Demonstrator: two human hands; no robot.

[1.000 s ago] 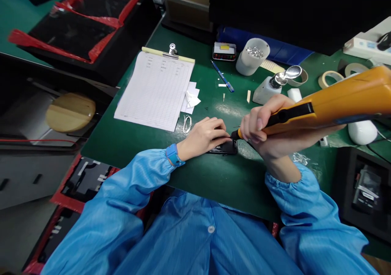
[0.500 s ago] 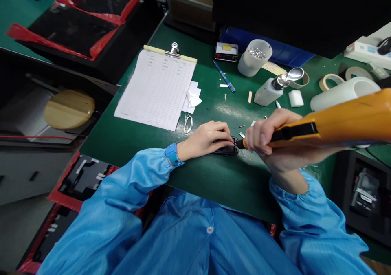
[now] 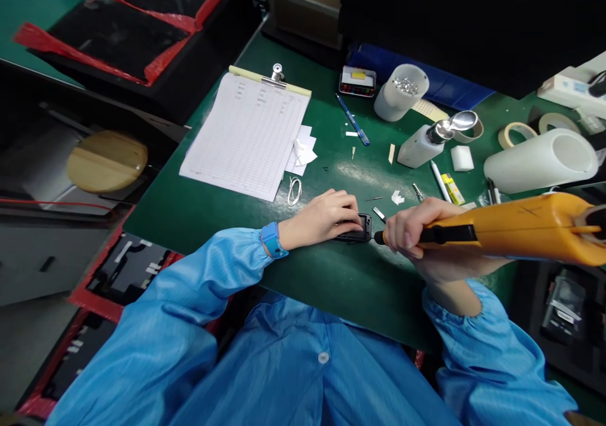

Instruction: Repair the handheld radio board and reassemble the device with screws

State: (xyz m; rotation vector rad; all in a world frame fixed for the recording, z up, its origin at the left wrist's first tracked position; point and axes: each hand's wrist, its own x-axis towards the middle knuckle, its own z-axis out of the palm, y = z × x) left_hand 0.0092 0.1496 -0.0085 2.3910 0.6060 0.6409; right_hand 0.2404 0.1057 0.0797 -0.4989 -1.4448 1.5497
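On the green tabletop, my left hand is closed over a small black rectangular device, holding it down. Its fingers hide most of that device; only the right end and a strip of the near edge show. In my right hand is an orange electric screwdriver, gripped around its front part. The screwdriver points left, its thin bit at the device's right end. Whether the bit touches the device I cannot tell. A blue wristband is on my left wrist.
A clipboard with a printed form lies left of centre, beside a coiled white cord. Behind my hands stand a white cup of small metal parts and a pump bottle. A white roll and a black tray are at right.
The screwdriver's rear has swung down toward me, and its tip has drawn back slightly from the device's top to its right end. My left hand stays on the device. The view has shifted slightly.
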